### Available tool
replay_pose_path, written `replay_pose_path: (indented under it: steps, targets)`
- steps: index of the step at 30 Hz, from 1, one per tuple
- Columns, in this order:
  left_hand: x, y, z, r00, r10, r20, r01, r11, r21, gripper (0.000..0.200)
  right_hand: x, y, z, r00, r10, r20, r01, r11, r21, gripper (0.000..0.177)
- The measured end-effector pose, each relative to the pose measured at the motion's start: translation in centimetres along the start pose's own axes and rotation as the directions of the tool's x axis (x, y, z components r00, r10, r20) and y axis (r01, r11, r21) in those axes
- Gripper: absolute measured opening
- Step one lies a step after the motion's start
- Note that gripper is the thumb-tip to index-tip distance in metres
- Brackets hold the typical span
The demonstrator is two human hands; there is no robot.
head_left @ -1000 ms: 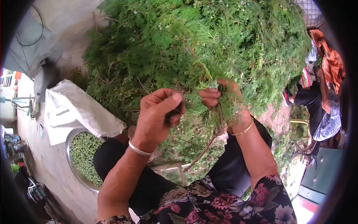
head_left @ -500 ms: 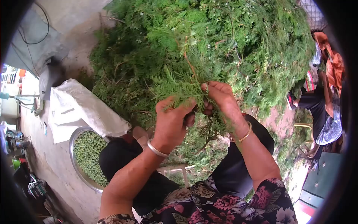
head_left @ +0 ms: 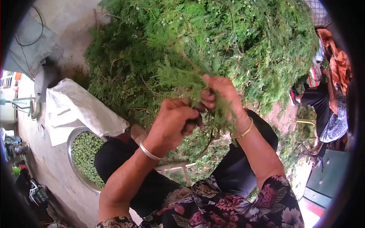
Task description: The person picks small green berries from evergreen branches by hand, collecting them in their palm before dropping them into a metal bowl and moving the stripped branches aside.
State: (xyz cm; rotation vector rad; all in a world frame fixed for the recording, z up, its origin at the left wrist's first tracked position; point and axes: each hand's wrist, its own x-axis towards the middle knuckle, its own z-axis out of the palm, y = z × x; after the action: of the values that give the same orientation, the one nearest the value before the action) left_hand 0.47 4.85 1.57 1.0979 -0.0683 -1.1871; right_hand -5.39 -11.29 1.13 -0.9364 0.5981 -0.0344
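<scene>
My right hand (head_left: 225, 93), with a gold bangle at the wrist, grips a leafy evergreen branch (head_left: 178, 78). The branch's reddish stem points up and away, and its lower twigs hang below the fingers. My left hand (head_left: 171, 119), wearing a silver bangle, is closed beside the branch with thumb and fingers pinched together. Whatever lies between those fingertips is too small and hidden to make out. Beyond both hands rises a large heap of cut evergreen branches (head_left: 262, 45), dotted with small pale green cones.
A metal basin (head_left: 71, 152) of small green cones (head_left: 88, 154) stands on the floor left of my knee. A white sack (head_left: 85, 108) lies by its rim. At the right sits another person (head_left: 319, 102), near a green box (head_left: 330, 174).
My left hand has drawn its fingertips closer to my right hand and closed them. The branch is blurred, moving slightly in my right hand's grip. The whole view has shifted a little.
</scene>
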Motion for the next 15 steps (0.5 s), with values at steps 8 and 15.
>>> replay_pose_path:
  steps: [8, 15]
  targets:
    - [-0.8, -0.2, -1.1, 0.998, -0.025, 0.058, 0.039, 0.966, -0.257, 0.023, 0.8, -1.4, -3.1, 0.825, -0.251, 0.506, -0.252, 0.638, 0.728, 0.025]
    - [0.0, -1.1, -1.2, 0.999, 0.033, 0.042, -0.027, 0.991, -0.134, 0.019, 0.7, -1.2, -2.1, 0.731, -0.284, 0.62, -0.269, 0.715, 0.645, 0.036]
